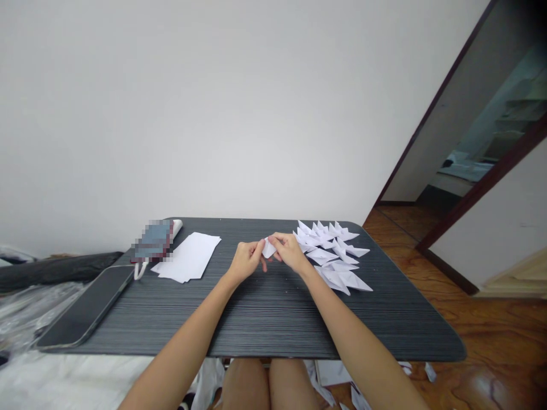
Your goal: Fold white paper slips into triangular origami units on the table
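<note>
Both hands hold a small folded piece of white paper (269, 249) above the middle of the dark table. My left hand (249, 257) pinches its left side between thumb and fingers. On the other side, my right hand (289, 250) grips the paper with the thumb on top. The lower part of the fold is partly hidden by the fingers. Close to my right hand lie several folded white paper boats (337, 256) in a cluster. Farther off to the left rests a stack of white paper sheets (192, 256), slightly fanned out.
The black table (273, 324) has a ridged surface and rounded corners, with a white wall behind it. At its left side are a phone-like device (154, 240) with a white cable and a dark tray-like slab (88, 307). Paper scraps (430, 372) lie on the wooden floor.
</note>
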Tool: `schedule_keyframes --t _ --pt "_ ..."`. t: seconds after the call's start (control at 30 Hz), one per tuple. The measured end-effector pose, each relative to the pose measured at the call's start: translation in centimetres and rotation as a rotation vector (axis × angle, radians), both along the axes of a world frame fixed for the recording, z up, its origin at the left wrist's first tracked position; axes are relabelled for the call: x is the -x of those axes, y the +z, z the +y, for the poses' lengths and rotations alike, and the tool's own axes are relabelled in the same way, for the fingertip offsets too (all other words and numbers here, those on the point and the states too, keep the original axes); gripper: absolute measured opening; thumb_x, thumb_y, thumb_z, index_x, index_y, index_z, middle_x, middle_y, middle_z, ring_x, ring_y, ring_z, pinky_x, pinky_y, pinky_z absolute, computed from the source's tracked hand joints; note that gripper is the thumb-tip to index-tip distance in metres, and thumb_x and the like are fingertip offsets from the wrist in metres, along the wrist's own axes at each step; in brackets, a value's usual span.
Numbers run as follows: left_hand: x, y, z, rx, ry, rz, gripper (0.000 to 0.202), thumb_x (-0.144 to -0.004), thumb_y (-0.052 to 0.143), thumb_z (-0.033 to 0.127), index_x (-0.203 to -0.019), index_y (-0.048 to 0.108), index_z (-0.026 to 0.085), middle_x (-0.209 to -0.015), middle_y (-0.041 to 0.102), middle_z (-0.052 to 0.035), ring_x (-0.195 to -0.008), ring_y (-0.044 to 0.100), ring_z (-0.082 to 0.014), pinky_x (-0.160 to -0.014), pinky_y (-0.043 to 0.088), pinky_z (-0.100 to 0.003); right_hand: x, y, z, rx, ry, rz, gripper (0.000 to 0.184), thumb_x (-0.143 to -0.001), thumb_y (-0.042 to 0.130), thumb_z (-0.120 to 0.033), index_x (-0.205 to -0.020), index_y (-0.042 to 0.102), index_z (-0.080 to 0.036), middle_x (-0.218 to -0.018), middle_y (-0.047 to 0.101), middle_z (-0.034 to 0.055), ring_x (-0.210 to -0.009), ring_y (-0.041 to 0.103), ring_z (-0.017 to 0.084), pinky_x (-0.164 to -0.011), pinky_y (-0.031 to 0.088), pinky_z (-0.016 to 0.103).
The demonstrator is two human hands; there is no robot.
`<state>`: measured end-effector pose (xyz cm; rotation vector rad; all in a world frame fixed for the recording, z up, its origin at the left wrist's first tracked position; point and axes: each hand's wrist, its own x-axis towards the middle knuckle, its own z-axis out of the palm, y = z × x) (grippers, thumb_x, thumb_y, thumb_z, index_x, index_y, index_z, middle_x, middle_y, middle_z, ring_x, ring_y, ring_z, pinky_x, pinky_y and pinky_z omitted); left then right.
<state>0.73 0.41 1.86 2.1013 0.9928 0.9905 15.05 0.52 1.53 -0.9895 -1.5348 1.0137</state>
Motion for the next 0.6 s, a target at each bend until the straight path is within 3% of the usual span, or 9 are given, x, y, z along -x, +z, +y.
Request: schedule_keyframes --t 0.1,0.2,0.27,0.4,0.6 --pt "-0.1 -0.2 0.3 -0.103 0.085 0.04 0.043 -0.084 0.031 0.035 -0.066 0.062 0.011 -0.045 0.059 -0.0014 -0.045 0.053 -0.0097 -0.051 0.039 -0.019 -0.2 0.0 0.1 0.003 0.0 -0.007 0.03 -0.074 0.047 -0.04 -0.07 0.057 -0.013 -0.058 0.053 -0.0005 -0.028 0.032 0.002 -0.028 0.019 0.018" --pt "0.0 -0.9 0.9 -0.229 0.164 0.068 0.028 -0.08 0.041 0.032 -0.085 0.06 0.012 -0.07 0.065 -0.0045 -0.057 0.058 -0.0119 -0.055 0.042 -0.02 -0.3 -0.3 0.2 -0.074 -0.036 -0.097 0.027 -0.073 0.048 -0.037 -0.075 0.061 -0.013 -0.079 0.057 0.0045 -0.033 0.041 0.002 -0.031 0.029 0.018" --pt "0.1 -1.4 1.2 -0.316 0.196 0.106 0.026 -0.077 0.045 0.03 -0.093 0.057 0.013 -0.084 0.065 -0.0067 -0.064 0.059 -0.0131 -0.058 0.044 -0.021 -0.2 -0.6 0.2 -0.128 -0.061 -0.165 0.025 -0.074 0.047 -0.034 -0.077 0.062 -0.014 -0.082 0.057 0.0052 -0.038 0.045 0.004 -0.037 0.036 0.019" --pt "0.1 -1.9 1.2 -0.426 0.176 0.178 0.025 -0.079 0.042 0.025 -0.095 0.058 0.014 -0.08 0.065 -0.0077 -0.064 0.06 -0.0143 -0.061 0.045 -0.024 0.1 -0.8 0.1 -0.231 -0.097 -0.302 0.022 -0.076 0.045 -0.028 -0.076 0.063 -0.016 -0.076 0.06 0.0044 -0.047 0.05 0.007 -0.046 0.041 0.02" --pt "-0.1 -2.2 1.4 -0.449 0.166 0.138 0.029 -0.08 0.04 0.023 -0.099 0.059 0.011 -0.076 0.066 -0.0087 -0.058 0.06 -0.0133 -0.056 0.046 -0.023 0.2 -0.8 0.0 -0.287 -0.175 -0.4 0.022 -0.077 0.043 -0.024 -0.075 0.063 -0.016 -0.074 0.061 0.0039 -0.056 0.054 0.01 -0.053 0.043 0.021"
